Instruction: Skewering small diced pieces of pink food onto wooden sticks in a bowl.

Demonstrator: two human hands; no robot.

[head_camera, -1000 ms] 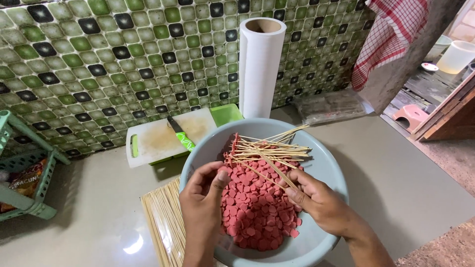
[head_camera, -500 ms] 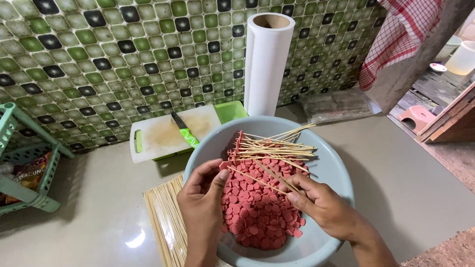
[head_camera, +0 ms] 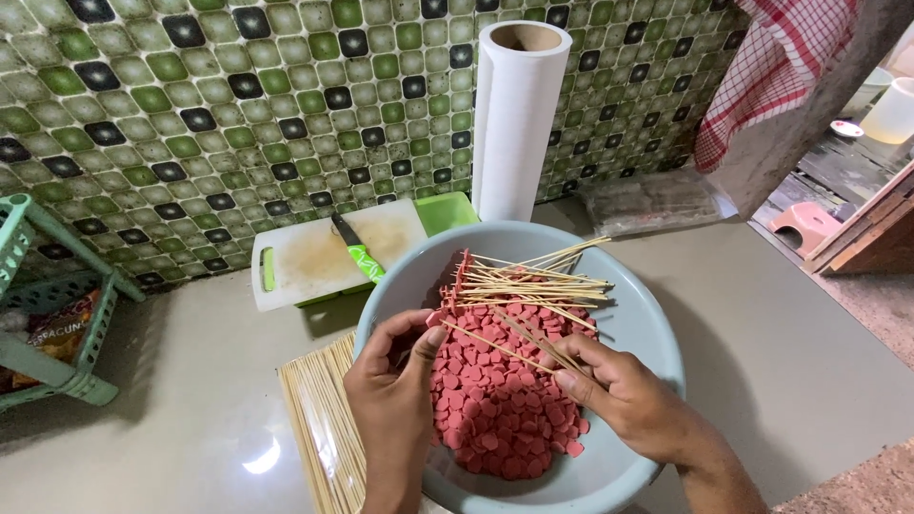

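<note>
A pale blue basin [head_camera: 647, 333] sits on the floor, filled with several red sausage slices [head_camera: 495, 409]. A heap of threaded bamboo skewers [head_camera: 533, 284] lies across its far side. My left hand [head_camera: 395, 400] pinches a red slice at the tip of one thin skewer [head_camera: 495, 347]. The other end of that skewer is gripped by my right hand [head_camera: 628, 400] over the basin. A bundle of bare skewers [head_camera: 319, 428] lies on the floor left of the basin.
A white cutting board [head_camera: 314, 252] with a green-handled knife [head_camera: 360, 255] lies by the tiled wall, over a green tray [head_camera: 447, 209]. A white paper roll [head_camera: 514, 124] stands behind the basin. A green rack [head_camera: 48, 305] is at left, a checked cloth [head_camera: 771, 76] at upper right.
The view has shifted slightly downward and closer. My hands stay over the basin and keep working a slice onto the skewer.
</note>
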